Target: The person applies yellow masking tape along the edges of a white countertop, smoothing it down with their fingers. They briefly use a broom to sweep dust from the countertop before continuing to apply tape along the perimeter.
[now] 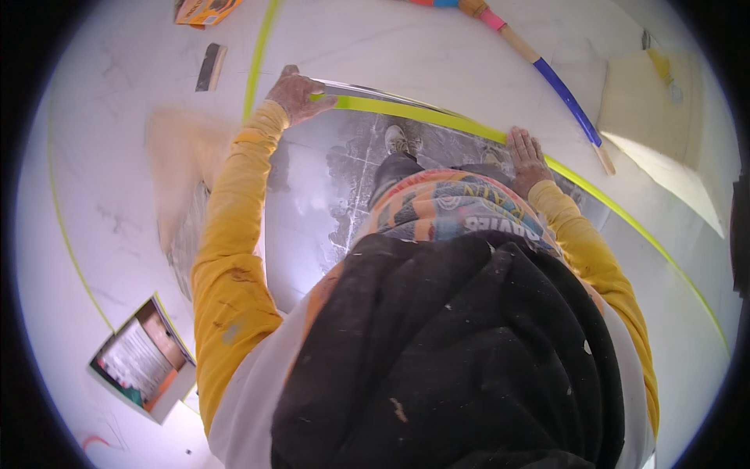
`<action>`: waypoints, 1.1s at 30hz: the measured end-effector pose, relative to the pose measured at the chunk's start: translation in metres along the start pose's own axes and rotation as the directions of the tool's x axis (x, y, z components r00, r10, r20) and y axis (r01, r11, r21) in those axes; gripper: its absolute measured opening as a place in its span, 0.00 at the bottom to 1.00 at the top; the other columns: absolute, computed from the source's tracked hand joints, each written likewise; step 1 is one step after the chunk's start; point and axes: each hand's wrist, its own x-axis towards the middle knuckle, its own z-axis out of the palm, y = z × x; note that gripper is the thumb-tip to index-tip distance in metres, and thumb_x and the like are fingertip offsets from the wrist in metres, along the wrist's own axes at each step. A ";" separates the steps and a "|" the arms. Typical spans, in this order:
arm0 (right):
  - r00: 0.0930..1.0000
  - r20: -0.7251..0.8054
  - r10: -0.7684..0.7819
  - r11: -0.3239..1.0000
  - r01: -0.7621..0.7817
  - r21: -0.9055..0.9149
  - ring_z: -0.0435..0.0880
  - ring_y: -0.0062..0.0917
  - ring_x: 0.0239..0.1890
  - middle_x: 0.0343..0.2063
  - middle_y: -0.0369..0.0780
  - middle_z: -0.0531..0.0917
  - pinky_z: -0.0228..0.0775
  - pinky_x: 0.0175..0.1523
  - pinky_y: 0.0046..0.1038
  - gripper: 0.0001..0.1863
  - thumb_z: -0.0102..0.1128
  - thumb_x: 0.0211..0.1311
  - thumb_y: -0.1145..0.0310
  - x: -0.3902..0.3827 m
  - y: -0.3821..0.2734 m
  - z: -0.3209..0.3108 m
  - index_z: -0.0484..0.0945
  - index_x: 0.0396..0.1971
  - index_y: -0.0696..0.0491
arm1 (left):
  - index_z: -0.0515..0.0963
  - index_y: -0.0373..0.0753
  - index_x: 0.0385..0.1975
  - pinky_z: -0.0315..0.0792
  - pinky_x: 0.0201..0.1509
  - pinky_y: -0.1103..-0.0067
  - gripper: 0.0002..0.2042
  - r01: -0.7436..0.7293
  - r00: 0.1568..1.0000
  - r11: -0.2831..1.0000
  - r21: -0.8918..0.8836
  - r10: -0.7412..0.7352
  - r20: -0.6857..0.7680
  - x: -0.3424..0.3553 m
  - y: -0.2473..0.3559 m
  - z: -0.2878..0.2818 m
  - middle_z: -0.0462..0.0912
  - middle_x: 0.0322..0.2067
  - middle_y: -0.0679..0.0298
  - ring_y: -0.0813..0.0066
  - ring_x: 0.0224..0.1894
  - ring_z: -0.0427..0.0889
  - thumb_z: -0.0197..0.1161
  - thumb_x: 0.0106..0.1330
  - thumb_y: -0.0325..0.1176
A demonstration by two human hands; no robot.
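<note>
A strip of yellow-green tape (422,115) runs along the near edge of a white, grey-veined surface (437,55). At the tape's left end my left hand (297,95) has thumb and fingers closed on it, close to the corner. A thin shiny line shows just beyond the strip there. Farther right, my right hand (528,159) lies flat across the taped edge, fingers stretched out and pointing away from me. Both hands look dusty, and both arms are in yellow sleeves.
Beyond the right hand lies a long wooden stick (566,94) with blue and pink bands. A flat scraper (210,67) and an orange package (205,11) lie at the far left. A recess (162,402) at lower left holds packages. Wet-looking floor (328,172) shows below.
</note>
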 end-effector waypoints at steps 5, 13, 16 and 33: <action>0.995 0.071 0.074 0.996 -0.070 -0.059 0.41 0.39 0.77 0.75 0.45 0.45 0.36 0.78 0.40 0.49 0.55 0.49 0.72 -0.001 -0.014 -0.025 0.43 0.73 0.56 | 0.85 0.44 0.42 0.57 0.66 0.65 0.28 0.014 0.983 0.995 0.100 -0.032 0.179 0.030 -0.015 -0.013 0.87 0.37 0.58 0.60 0.48 0.80 0.53 0.64 0.63; 0.980 0.150 0.128 0.992 -0.124 -0.036 0.41 0.38 0.77 0.75 0.44 0.44 0.38 0.78 0.39 0.54 0.63 0.45 0.71 0.001 -0.029 -0.040 0.42 0.74 0.55 | 0.83 0.45 0.45 0.53 0.71 0.61 0.24 0.146 0.951 0.975 0.169 -0.185 0.247 0.066 -0.004 0.006 0.86 0.43 0.59 0.63 0.53 0.81 0.50 0.69 0.58; 0.984 0.130 0.118 0.993 -0.116 -0.025 0.41 0.37 0.77 0.75 0.44 0.43 0.38 0.78 0.39 0.54 0.63 0.47 0.70 0.001 -0.027 -0.034 0.42 0.74 0.54 | 0.82 0.45 0.45 0.53 0.71 0.60 0.23 0.188 0.935 0.969 0.162 -0.227 0.273 0.073 -0.009 0.017 0.85 0.46 0.58 0.63 0.55 0.79 0.52 0.68 0.57; 0.987 0.091 0.136 0.991 -0.137 -0.001 0.39 0.35 0.78 0.76 0.41 0.42 0.34 0.78 0.39 0.51 0.50 0.46 0.79 -0.002 -0.023 -0.024 0.42 0.74 0.51 | 0.80 0.46 0.51 0.62 0.64 0.63 0.23 0.197 0.933 0.958 0.209 -0.249 0.261 0.087 -0.001 0.043 0.81 0.52 0.62 0.65 0.58 0.78 0.52 0.69 0.56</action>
